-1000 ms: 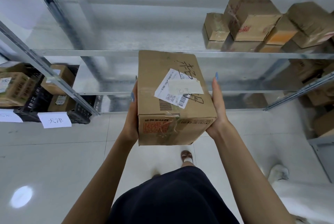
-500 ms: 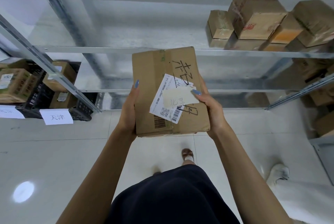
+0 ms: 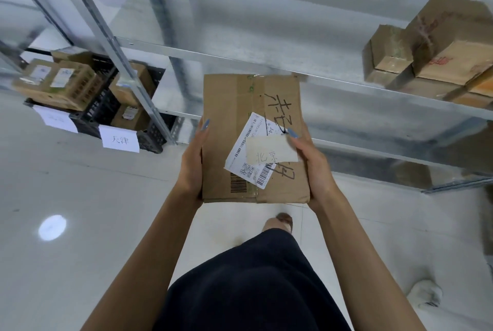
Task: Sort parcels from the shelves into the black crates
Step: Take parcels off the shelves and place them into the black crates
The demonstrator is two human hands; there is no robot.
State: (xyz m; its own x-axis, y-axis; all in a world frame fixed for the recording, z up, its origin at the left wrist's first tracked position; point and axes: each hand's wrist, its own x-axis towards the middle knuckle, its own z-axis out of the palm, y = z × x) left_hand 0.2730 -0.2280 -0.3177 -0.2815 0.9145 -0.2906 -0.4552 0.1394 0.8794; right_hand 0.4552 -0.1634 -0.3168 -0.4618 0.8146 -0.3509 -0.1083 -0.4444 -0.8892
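Pale glossy floor tiles [image 3: 80, 197] run up to a metal shelving rack [image 3: 266, 62] that stands against a light wall. At the far left, under the rack's lowest shelf, black crates [image 3: 153, 134] sit side by side on the floor, with crated boxes [image 3: 53, 85] of brown cardboard already in them. White paper signs hang on the crates' near faces; the right-hand sign [image 3: 120, 140] reads 天津, and the one to its left is too blurred to read.

In the middle, near the camera, the parcel [image 3: 234, 122] is held flat in the air in front of the shelves, well apart from the crates. The left hand [image 3: 190, 165] grips its left edge, thumb lying up along the top face. On that face are a white shipping label [image 3: 246, 168] with barcodes and a pale note [image 3: 269, 150] marked 北京, over large handwritten characters. The right hand [image 3: 314, 165] clasps the right edge, its thumb resting on the note's upper corner. Both hands' other fingers are hidden beneath.

At the far right, shelf boxes [image 3: 389, 55] sit clustered on the upper shelf.
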